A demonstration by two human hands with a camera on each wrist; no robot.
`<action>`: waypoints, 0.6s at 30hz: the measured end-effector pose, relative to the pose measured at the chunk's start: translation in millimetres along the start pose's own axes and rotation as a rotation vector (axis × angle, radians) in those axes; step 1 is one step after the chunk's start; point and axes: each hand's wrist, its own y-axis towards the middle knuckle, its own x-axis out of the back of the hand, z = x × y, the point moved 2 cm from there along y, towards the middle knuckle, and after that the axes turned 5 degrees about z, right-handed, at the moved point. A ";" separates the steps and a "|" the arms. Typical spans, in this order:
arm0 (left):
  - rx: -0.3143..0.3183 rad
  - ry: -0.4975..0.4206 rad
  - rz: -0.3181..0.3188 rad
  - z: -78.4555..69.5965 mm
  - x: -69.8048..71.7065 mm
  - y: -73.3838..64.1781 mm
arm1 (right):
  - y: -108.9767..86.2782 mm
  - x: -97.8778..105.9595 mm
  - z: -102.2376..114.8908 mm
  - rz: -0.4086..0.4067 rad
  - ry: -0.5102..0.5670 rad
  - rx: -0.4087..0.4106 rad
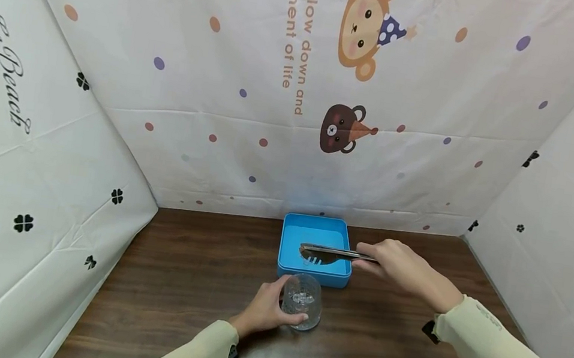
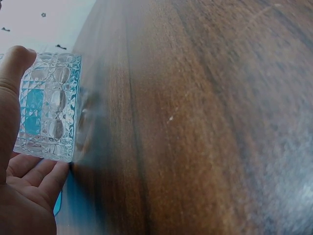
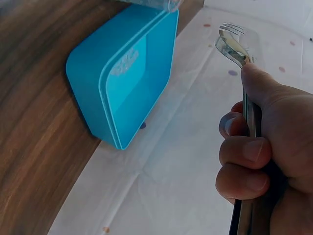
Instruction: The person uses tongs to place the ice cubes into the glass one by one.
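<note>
The left hand [image 1: 264, 308], at nine o'clock to a clear, cut-pattern glass tumbler [image 1: 303, 303], was part-closed, with thumb and fingers gripping the tumbler's sides; whether the tumbler touched the dark brown wood-grain table [image 1: 187, 275] could not be determined. At twelve o'clock to the tumbler, just beside it, stood a bright blue, open-topped plastic box with rounded corners [image 1: 294, 228]. The right hand [image 1: 390, 262], at three o'clock to the box, was curled firmly around a shiny metal fork [image 3: 234, 29] and a shiny metal spoon [image 3: 226, 49], both pointing to nine o'clock.
</note>
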 end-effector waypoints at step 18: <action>0.009 0.007 0.005 -0.5 0.2 0.5 | -9.8 -10.1 11.5 0.020 -0.017 0.025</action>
